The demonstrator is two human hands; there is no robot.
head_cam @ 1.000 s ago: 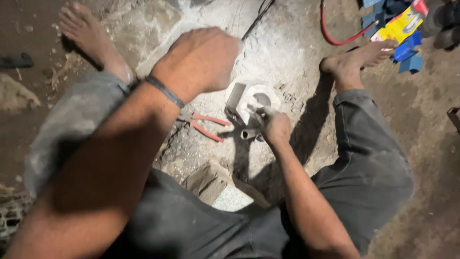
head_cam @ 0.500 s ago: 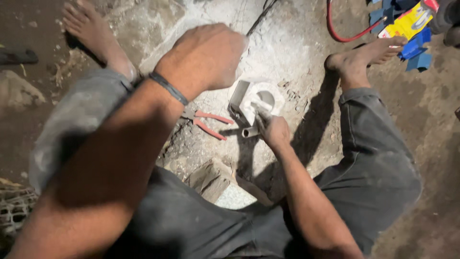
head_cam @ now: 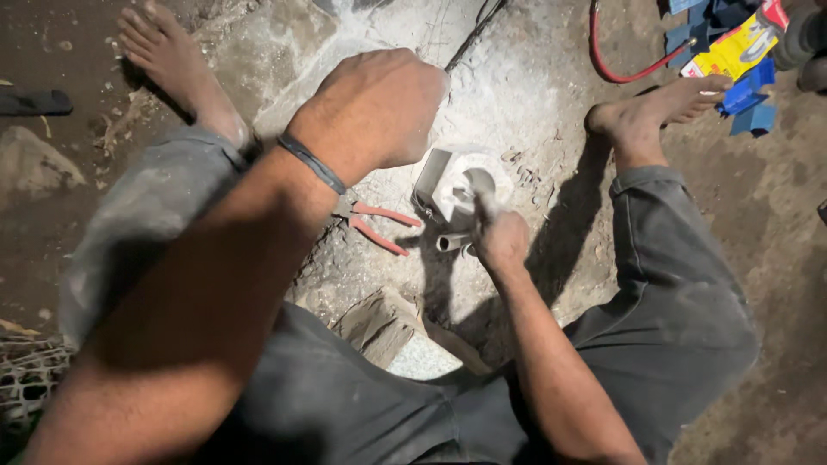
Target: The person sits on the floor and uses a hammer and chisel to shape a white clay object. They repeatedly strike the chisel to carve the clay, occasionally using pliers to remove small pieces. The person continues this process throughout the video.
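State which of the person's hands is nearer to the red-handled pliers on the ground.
Left. The left hand is raised in a fist just above the pliers; the right hand is off to their right, at the white fitting.

A yellow package (head_cam: 732,47) lies on the floor at the top right corner of the view, just beyond the toes of the person's right foot (head_cam: 646,116). It is flat and oblong, tilted, yellow with a red end and a pale patch on its face. It rests on blue packs (head_cam: 748,96), flat and angular, which jut out under it on both sides. Their print is too small to tell.
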